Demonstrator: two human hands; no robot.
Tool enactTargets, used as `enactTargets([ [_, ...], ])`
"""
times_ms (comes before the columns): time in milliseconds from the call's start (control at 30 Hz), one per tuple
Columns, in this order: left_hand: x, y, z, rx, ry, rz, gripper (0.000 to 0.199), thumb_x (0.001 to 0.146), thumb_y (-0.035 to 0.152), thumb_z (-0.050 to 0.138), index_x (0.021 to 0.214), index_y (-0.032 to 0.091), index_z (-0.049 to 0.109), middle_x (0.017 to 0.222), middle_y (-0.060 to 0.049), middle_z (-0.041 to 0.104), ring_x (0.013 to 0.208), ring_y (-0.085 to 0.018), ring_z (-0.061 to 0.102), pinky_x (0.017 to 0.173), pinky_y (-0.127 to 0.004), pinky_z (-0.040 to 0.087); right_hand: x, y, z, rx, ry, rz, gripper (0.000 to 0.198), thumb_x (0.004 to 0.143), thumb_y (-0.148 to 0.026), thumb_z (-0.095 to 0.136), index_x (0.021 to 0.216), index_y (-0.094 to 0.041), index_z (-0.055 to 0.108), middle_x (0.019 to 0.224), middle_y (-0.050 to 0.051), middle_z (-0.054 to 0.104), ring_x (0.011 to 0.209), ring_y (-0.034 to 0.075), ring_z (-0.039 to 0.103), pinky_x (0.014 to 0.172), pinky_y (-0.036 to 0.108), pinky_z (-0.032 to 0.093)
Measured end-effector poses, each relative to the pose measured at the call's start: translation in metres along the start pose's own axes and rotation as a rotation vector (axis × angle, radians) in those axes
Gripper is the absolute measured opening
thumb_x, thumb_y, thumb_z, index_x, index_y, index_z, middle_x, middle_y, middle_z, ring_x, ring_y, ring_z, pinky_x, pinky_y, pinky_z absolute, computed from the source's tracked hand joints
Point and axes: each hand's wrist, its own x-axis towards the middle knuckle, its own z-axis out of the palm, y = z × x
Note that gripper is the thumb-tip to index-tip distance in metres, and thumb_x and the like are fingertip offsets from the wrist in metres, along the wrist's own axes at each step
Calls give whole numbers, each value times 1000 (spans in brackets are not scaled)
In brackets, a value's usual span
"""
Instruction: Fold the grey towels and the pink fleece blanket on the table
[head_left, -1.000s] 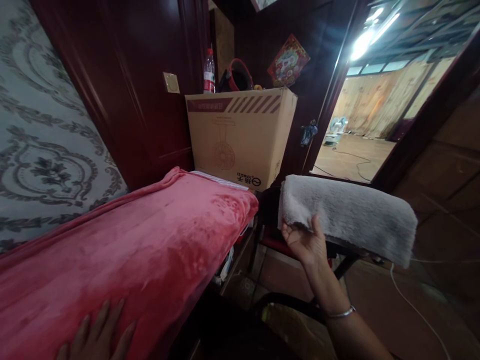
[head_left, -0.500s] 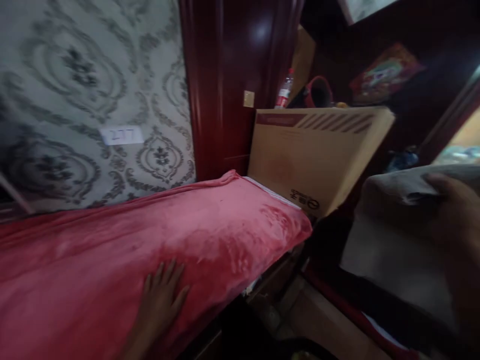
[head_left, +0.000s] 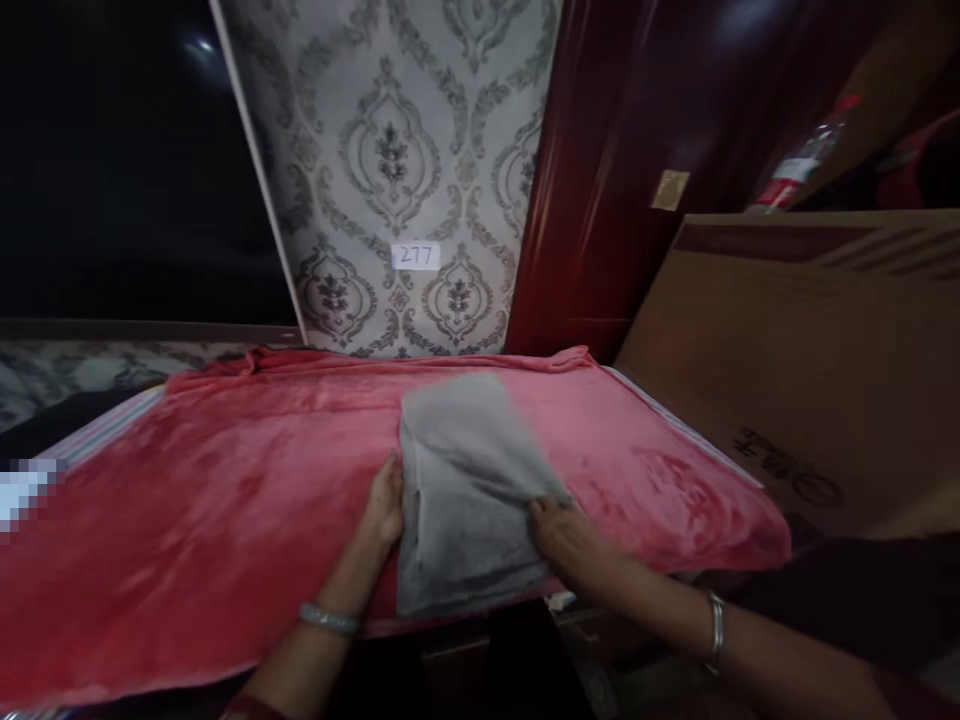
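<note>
Forearms & hands of wearer, w/ wrist ornaments & sleeve ends.
L hand (head_left: 386,500) & R hand (head_left: 562,535) bare, as are forearms. L arm: broad, silver-grey, band-shaped bracelet (head_left: 328,618), surf. rough-looking; dark-red cloth sleeve (head_left: 253,708) at bottom edge of view. R arm: narrower, shiny, silver-coloured metal bangle (head_left: 716,632), approx. ring-shaped; dim, dark-reddish cloth sleeve (head_left: 904,692) nr. lower R corner, weave too dark to tell.
</note>
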Motion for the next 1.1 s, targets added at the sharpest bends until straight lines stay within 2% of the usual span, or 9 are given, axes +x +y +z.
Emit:
enactTargets([
  [133,6,-9,-16,-1,98,7,36,92,24,55,121,9,68,96,-13,79,94,-28,77,94,-41,60,-4,3,11,-9,-174,-32,35,75,6,52,100,-10,71,115,19,65,105,27,63,86,36,51],
  [333,10,-16,-17,147,168,-22,38,78,6,66,116,8,69,88,-11,79,80,-24,77,87,-35,62,-4,35,-19,268,-205,22,28,96,-37,57,107,-15,70,111,15,69,100,28,66,89,39,51],
  [533,3,-20,-6,176,9,101,50,75,10,72,124,16,67,102,-10,79,90,-27,77,89,-40,62,51,-42,-28,489,137,-47,67,98,-48,56,156,-17,41,150,17,51,134,30,52,109,43,44],
  [633,-1,-21,1,198,-55,201,56,74,11,73,130,16,65,114,-11,77,104,-28,74,97,-41,59,74,-81,-28,418,144,16,79,95,-57,58,159,-16,38,150,20,50,136,38,48,109,51,42],
  [733,-4,-23,1,211,-43,221,58,73,11,73,130,17,64,115,-10,77,108,-27,73,100,-39,57,84,-93,-24,377,96,71,71,96,-46,59,157,-15,41,142,20,58,128,37,55,103,48,47],
  [867,-4,-21,2,222,-41,179,61,72,12,74,132,20,63,108,-9,78,104,-28,74,94,-39,60,90,-68,-20,467,75,93,63,86,-10,49,150,-14,52,125,15,69,115,30,64,97,39,49],
  [933,-2,-15,11,244,-21,180,65,73,12,73,137,20,61,106,-9,79,100,-27,75,91,-39,61,94,-40,-30,587,131,159,54,80,-5,45,128,-13,69,109,12,75,103,27,68,93,35,50],
  [1000,-1,0,25,269,-9,200,68,74,11,71,141,20,59,106,-8,79,95,-26,76,90,-39,61,97,-4,-52,756,297,228,39,75,-8,46,99,-15,76,96,8,76,94,24,68,88,32,52],
  [1100,-3,41,48,309,-49,242,71,75,10,69,144,19,57,104,-8,79,85,-24,76,85,-38,62,93,61,-94,1031,674,320,27,72,-18,53,89,-18,74,85,2,72,80,20,65,76,28,52],
])
